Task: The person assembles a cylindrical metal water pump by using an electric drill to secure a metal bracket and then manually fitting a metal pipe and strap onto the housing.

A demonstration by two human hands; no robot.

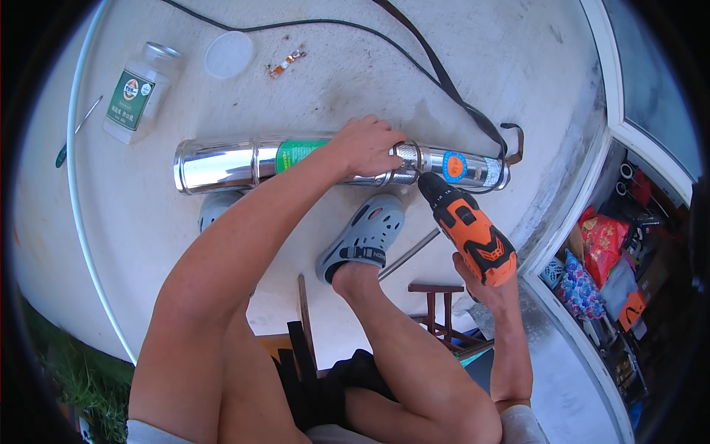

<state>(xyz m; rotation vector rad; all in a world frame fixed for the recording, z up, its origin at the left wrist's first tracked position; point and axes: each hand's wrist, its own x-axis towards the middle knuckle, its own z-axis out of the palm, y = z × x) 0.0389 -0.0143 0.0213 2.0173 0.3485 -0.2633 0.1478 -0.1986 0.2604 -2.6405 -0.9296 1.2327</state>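
Observation:
A long shiny steel submersible pump (214, 164) lies sideways across the pale floor, with green and blue-orange labels on its body. My left hand (367, 148) is closed over its middle, fingers curled round the tube beside a perforated band (407, 157). In my right hand (482, 287) is an orange and black cordless drill (473, 229), its handle mostly hidden beneath the body. The drill points up and left; its tip reaches the pump's lower side at the band, just right of my left fingers. Whether the tip touches a screw is too small to tell.
A black cable (333, 22) and strap run from the pump's right end. Upper left are a clear jar (140, 96), a white lid (229, 55), a screwdriver (78, 133) and a pale hose (72, 148). My clog (366, 233) stands near the pump. A doorway with bags (603, 244) lies right.

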